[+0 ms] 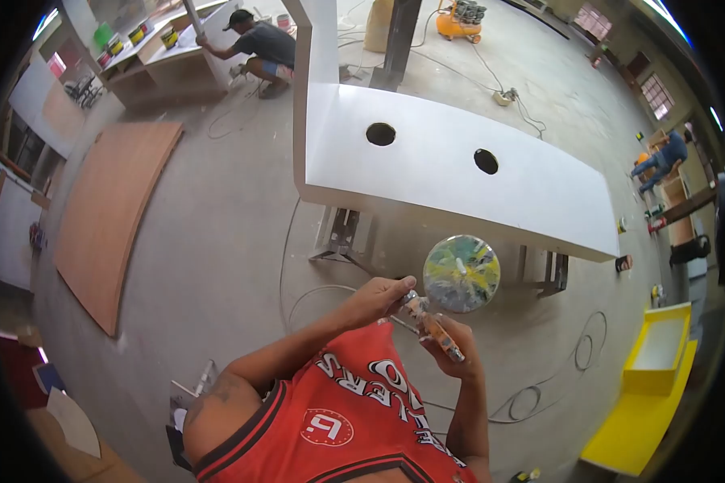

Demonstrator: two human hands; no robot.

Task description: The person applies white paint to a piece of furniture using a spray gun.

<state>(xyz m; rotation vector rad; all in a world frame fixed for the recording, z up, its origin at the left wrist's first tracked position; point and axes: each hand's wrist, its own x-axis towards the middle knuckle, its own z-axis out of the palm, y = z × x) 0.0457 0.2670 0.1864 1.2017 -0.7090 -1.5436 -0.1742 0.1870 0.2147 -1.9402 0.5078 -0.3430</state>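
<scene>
You have the paint-splattered metal spray gun [437, 328] in front of your chest, near the middle of the view. Your left hand [384, 298] has its grip closed on the metal end toward 11 o'clock, thumb on top. Your right hand [456, 348] has its grip wrapped around the orange-smeared handle, toward 5 o'clock. Just beyond the hands, at 1 o'clock, is the round cup [461, 274], its top streaked with green, yellow, white and grey, a pale nub at its centre.

Farther out, at 12 o'clock, a long white panel [435, 161] with two round holes and an upright section at its left end rests over dark metal stands [342, 233]. A thin grey hose [322, 288] curves over the grey concrete floor [217, 241] on your left, and more hose lies in loops at 4 o'clock. A bright yellow box-like piece with a pale interior [640, 394] lies at about 4 o'clock.

A flat brown wooden sheet [121, 217] lies at 10 o'clock. Beyond it, at 11 o'clock, a person in a dark cap [262, 48] crouches beside a white cabinet [177, 68]. An orange air compressor [459, 24] stands far off at 12 o'clock, and another person in blue [664, 157] is at 2 o'clock.
</scene>
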